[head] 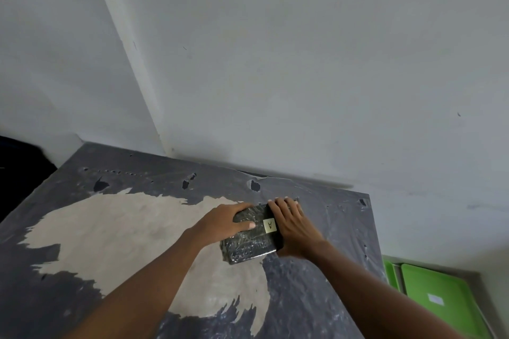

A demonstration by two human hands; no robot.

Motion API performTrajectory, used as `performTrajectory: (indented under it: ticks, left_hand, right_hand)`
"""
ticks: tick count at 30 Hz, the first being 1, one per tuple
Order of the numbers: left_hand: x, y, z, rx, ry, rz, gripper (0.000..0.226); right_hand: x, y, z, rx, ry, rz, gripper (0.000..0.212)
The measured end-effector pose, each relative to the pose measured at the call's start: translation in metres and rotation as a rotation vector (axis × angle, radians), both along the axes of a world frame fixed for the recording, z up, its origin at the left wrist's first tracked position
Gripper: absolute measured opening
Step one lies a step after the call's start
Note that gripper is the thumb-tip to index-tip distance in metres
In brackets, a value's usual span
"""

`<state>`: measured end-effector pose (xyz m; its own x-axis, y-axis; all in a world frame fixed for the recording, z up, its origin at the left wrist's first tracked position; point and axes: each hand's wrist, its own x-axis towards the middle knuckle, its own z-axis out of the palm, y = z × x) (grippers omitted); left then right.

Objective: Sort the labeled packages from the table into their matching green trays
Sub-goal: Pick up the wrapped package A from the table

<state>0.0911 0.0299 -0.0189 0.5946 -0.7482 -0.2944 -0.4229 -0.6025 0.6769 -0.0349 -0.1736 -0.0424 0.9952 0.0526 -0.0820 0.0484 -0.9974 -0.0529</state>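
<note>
A black plastic-wrapped package (pixel 249 242) with a pale square label reading "A" lies on the worn dark table (pixel 110 242), toward its far right part. My left hand (pixel 223 224) grips the package's left end, thumb across the top. My right hand (pixel 292 226) presses flat against its right side, fingers over the far corner. A green tray (pixel 440 300) with a small white label lies low at the right, beyond the table's right edge. A second green tray (pixel 389 272) peeks out to its left.
White walls meet in a corner right behind the table. The table's top has a large pale patch where the dark coating is worn away. A dark object sits off the table's left edge.
</note>
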Motion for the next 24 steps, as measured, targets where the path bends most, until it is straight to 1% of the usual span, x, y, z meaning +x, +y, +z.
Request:
performTrajectory:
  ticks: [2,4,6,8,9,10,11,12,13,14,15,17,18,20,21,22,24]
  left_hand:
    - [-0.007,-0.003,-0.010,-0.009,-0.017,0.047,0.049]
    - [-0.015,-0.004,-0.022,-0.058,-0.025,0.130,0.045]
    - [-0.023,-0.006,-0.032,-0.088,-0.028,0.230,0.043]
    - [-0.030,-0.010,-0.038,-0.125,-0.021,0.353,0.041]
    - [-0.033,-0.013,-0.039,-0.151,-0.019,0.411,0.040]
    - [-0.036,-0.016,-0.040,-0.178,-0.015,0.464,0.040]
    - [-0.040,-0.020,-0.040,-0.202,-0.010,0.515,0.039]
    - [-0.043,-0.024,-0.039,-0.219,-0.001,0.561,0.037]
    - [-0.046,-0.028,-0.039,-0.228,0.014,0.601,0.036]
    - [-0.049,-0.031,-0.039,-0.231,0.040,0.629,0.036]
    - [-0.052,-0.033,-0.040,-0.233,0.076,0.645,0.035]
    - [-0.056,-0.033,-0.040,-0.234,0.191,0.642,0.030]
    - [-0.057,-0.031,-0.040,-0.238,0.268,0.630,0.026]
    - [-0.060,-0.026,-0.041,-0.255,0.434,0.609,0.018]
    - [-0.061,-0.023,-0.041,-0.262,0.516,0.608,0.018]
    - [-0.062,-0.022,-0.040,-0.275,0.599,0.612,0.019]
    - [-0.065,-0.020,-0.039,-0.333,0.757,0.630,0.023]
  right_hand:
    - [-0.004,0.000,-0.003,0.014,0.037,-0.020,0.118]
    - [-0.009,0.003,-0.007,0.051,0.051,-0.082,0.110]
    - [-0.013,0.011,-0.011,0.089,0.056,-0.211,0.103]
    - [-0.015,0.022,-0.016,0.196,0.055,-0.402,0.095]
    - [-0.014,0.027,-0.018,0.308,0.039,-0.507,0.088]
    - [-0.013,0.033,-0.018,0.465,0.009,-0.605,0.078]
    - [-0.010,0.037,-0.016,0.653,-0.030,-0.679,0.067]
    - [-0.006,0.041,-0.014,0.843,-0.049,-0.718,0.061]
    - [-0.004,0.046,-0.010,1.006,-0.045,-0.739,0.061]
    - [-0.002,0.049,-0.007,1.111,-0.025,-0.759,0.064]
    - [-0.001,0.050,-0.004,1.165,-0.005,-0.772,0.069]
    - [-0.001,0.049,-0.002,1.189,0.040,-0.759,0.087]
    - [-0.003,0.048,-0.003,1.154,0.081,-0.750,0.102]
    - [-0.007,0.044,-0.005,0.995,0.189,-0.719,0.132]
    - [-0.009,0.042,-0.007,0.908,0.231,-0.695,0.140]
    - [-0.012,0.041,-0.009,0.828,0.257,-0.675,0.144]
    - [-0.015,0.039,-0.014,0.693,0.275,-0.638,0.145]
